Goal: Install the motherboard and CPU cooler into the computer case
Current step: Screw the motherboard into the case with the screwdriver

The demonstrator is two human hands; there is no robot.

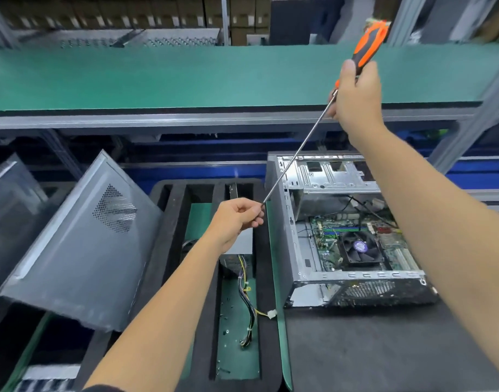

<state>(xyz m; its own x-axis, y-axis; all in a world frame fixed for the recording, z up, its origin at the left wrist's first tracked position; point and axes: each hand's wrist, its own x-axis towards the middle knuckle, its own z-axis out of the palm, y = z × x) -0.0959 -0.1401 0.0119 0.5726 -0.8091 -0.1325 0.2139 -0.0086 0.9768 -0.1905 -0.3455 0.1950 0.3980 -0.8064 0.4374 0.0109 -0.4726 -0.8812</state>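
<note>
An open computer case (288, 250) lies on the black mat at right. Inside it sits a green motherboard (324, 239) with a black CPU cooler fan (358, 250) on top. My right hand (355, 103) grips the orange-and-black handle of a long screwdriver (299, 154), raised high above the case. The shaft slants down to the left. My left hand (237, 219) pinches the screwdriver's tip, just left of the case's wall; whether a screw sits there is hidden.
A grey case side panel (81, 244) leans at left. A black foam tray (197, 278) holds a power supply (242, 244) with a loose cable bundle (248, 304) and small screws. A green shelf (158, 77) runs overhead behind.
</note>
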